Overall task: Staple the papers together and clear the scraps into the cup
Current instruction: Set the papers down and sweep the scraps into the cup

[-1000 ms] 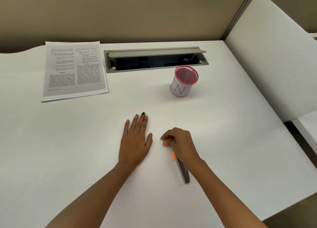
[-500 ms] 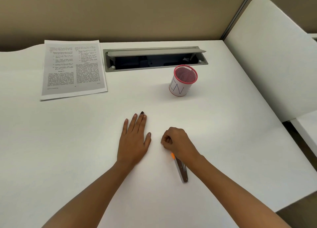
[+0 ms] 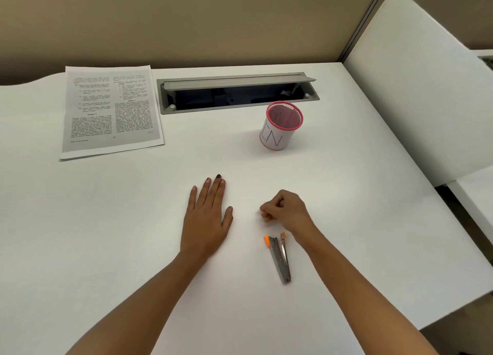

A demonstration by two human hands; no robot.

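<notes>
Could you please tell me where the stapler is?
In the head view, the stapler lies on the desk right of centre, just below the right hand.

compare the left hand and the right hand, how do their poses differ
The left hand lies flat, palm down, fingers straight; the right hand is curled, fingertips bunched, and whether it pinches anything is too small to tell. The right hand sits just beyond the stapler; the left hand is farther from it. Both rest on the desk.
</notes>
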